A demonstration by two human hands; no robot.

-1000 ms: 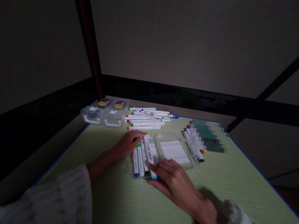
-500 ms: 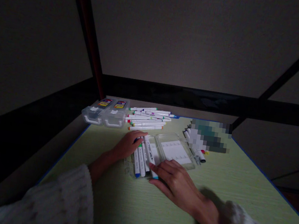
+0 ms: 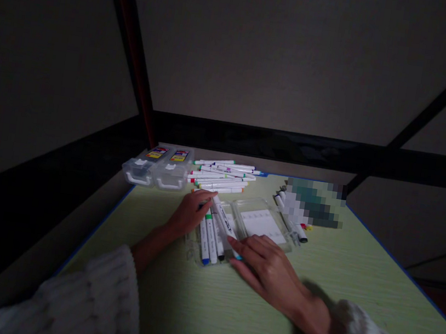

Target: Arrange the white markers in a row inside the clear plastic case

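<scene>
An open clear plastic case (image 3: 284, 247) lies on the table, its white printed insert (image 3: 260, 225) showing in the right half. Several white markers lie side by side in the left half, among them a blue-ended marker (image 3: 204, 244). Slanting across that half is a white marker with a light-blue end (image 3: 222, 216). My left hand (image 3: 189, 212) has its fingertips closed on the far end of this marker. At the near end, my right hand (image 3: 267, 264) pinches it between thumb and fingers, partly covering the light-blue end.
A loose pile of white markers (image 3: 221, 180) with coloured ends lies behind the case. Two clear handled boxes (image 3: 172, 174) stand at the back left. More markers (image 3: 300, 233) lie at the right beside a pixelated patch. The table (image 3: 201, 319) has a blue edge.
The slanted marker has tilted more, its near end shifting right with my right hand. My left hand has moved slightly along with the far end, to the left and away from me.
</scene>
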